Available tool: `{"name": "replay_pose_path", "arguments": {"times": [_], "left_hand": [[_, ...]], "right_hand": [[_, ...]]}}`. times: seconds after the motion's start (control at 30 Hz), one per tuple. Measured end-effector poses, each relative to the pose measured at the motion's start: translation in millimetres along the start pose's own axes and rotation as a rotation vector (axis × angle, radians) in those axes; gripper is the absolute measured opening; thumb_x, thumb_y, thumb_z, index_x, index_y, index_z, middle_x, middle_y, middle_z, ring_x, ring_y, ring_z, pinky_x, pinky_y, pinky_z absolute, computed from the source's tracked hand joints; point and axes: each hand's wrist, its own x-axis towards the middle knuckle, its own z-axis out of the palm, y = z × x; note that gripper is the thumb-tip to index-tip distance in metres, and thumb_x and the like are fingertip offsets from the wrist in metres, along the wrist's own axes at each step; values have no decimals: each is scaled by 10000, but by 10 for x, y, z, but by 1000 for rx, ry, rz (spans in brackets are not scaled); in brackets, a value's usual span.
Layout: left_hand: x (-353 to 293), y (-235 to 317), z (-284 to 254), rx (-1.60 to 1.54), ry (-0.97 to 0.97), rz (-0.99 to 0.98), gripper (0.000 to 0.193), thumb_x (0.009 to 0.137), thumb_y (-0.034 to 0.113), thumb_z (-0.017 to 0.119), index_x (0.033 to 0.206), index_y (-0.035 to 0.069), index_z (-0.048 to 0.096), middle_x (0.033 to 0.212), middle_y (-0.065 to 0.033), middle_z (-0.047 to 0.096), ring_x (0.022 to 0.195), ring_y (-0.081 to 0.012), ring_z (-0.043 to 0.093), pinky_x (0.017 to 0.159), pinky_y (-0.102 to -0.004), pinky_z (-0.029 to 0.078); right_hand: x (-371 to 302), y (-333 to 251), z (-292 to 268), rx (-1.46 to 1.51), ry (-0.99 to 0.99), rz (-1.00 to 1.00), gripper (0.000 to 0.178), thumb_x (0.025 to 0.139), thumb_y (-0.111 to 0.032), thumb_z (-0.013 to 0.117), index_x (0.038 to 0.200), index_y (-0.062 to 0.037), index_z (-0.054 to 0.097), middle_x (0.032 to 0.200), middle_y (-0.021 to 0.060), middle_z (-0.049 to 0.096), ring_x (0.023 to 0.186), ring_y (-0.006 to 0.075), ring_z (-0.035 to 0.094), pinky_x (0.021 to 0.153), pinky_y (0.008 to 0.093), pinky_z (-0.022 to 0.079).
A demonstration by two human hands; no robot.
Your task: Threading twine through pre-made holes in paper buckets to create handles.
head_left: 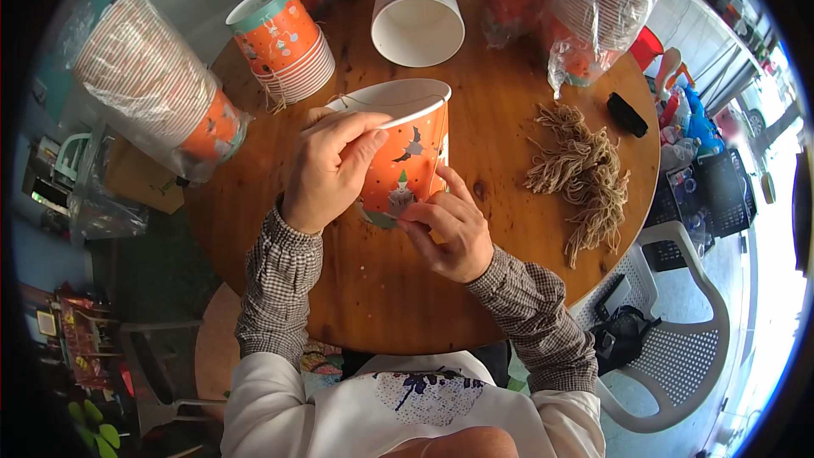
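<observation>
Orange paper bucket (405, 165) mid-frame, tilted over the worktop (365, 297). Left hand (326, 165) pinches its rim, thumb outside. Right hand (454, 233) has bent fingers at the lower right wall, thumb and index close together near the base; can't tell if they grip anything. Looks like cord fitting: I'd keep the rim pinch firm but not crush the paper, and pull gently. Tan cord bundle (581, 174) lies right of centre, clear of the bucket.

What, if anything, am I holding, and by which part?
An orange, white-rimmed, tapered paper cup: the left hand grips its left side near the rim; the right hand has its fingers at the lower right side.
</observation>
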Motion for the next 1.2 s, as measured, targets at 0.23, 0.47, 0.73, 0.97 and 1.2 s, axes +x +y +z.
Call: {"name": "replay_pose_path", "arguments": {"times": [0.23, 0.47, 0.73, 0.97, 1.2], "left_hand": [[186, 83, 109, 31, -46, 69, 87, 873, 98, 632, 919, 37, 675, 873, -99, 704, 792, -244, 652, 793, -337, 421], [245, 60, 68, 15, -156, 82, 105, 854, 178, 686, 863, 74, 684, 782, -55, 695, 711, -209, 638, 800, -337, 407], [201, 149, 132, 51, -147, 115, 80, 834, 185, 713, 812, 113, 687, 674, -5, 649, 634, -161, 609, 818, -337, 384], [173, 200, 162, 54, -126, 120, 95, 825, 177, 719, 793, 100, 675, 666, -6, 642, 623, -168, 603, 811, -341, 382], [165, 271, 187, 122, -116, 153, 97, 821, 169, 715, 776, 96, 670, 643, -4, 613, 612, -179, 589, 812, -352, 381]], "right_hand": [[69, -26, -155, -149, 109, 52, 198, 699, 24, 706, 858, -62, 626, 640, 19, 539, 594, 183, 559, 1025, 512, 380], [93, 32, -304, -213, 92, -28, 191, 702, -5, 717, 866, -52, 631, 650, 24, 507, 592, 181, 545, 1059, 539, 347], [59, -17, -200, -62, 23, -38, 212, 723, -4, 726, 909, -41, 630, 659, 27, 494, 613, 189, 557, 1061, 516, 377], [53, -27, -198, -114, -11, -30, 213, 732, -12, 713, 924, -43, 625, 671, 30, 503, 629, 186, 566, 1076, 514, 362], [3, -11, -150, -313, -108, -55, 195, 717, -37, 663, 902, -48, 602, 700, 26, 503, 644, 177, 564, 1086, 520, 356]]}}
